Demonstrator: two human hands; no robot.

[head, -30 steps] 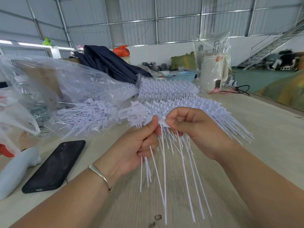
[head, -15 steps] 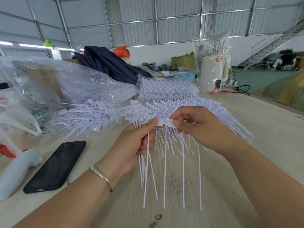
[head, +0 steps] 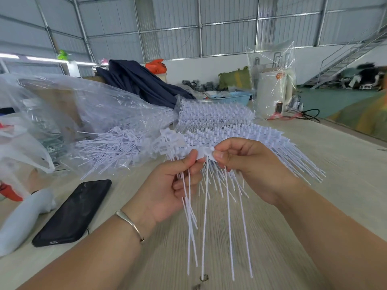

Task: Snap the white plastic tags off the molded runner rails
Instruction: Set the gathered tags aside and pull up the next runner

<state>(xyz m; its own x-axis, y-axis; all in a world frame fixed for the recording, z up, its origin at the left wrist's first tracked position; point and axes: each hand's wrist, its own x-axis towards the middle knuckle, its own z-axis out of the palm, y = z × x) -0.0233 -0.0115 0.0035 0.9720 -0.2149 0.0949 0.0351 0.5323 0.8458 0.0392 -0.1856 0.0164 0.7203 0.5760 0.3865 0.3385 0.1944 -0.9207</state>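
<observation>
White plastic tags (head: 206, 154) with long thin tails, moulded side by side on a runner rail, are held above the pale wood-grain tabletop (head: 345, 164), just in front of the stacked white runner rails (head: 215, 116) that wait behind them. The left hand (head: 167, 191) is closed around a gathered bunch of loose white tails, with the thumb tip pressed on the left end of the flat tag head. The right hand (head: 251, 170) is pinched on the right side of the same head, thumb and forefinger curled tightly over it. The exact joint between tag and rail is hidden by the fingers.

The step in hand is judged to be the break of one tag from its rail. It is best done with the two pinches kept close on either side of the joint, so that the bending force is concentrated there and the thin tails are not stressed. A short, sharp twist is likely to part it more cleanly than a slow pull. The freed tags can then be dropped on the heap of loose white tags in the clear plastic bag (head: 100, 114), left of the stacked rails. The black smartphone (head: 73, 212), which lies nearer and to the left of that stack, should be kept clear of falling pieces.
</observation>
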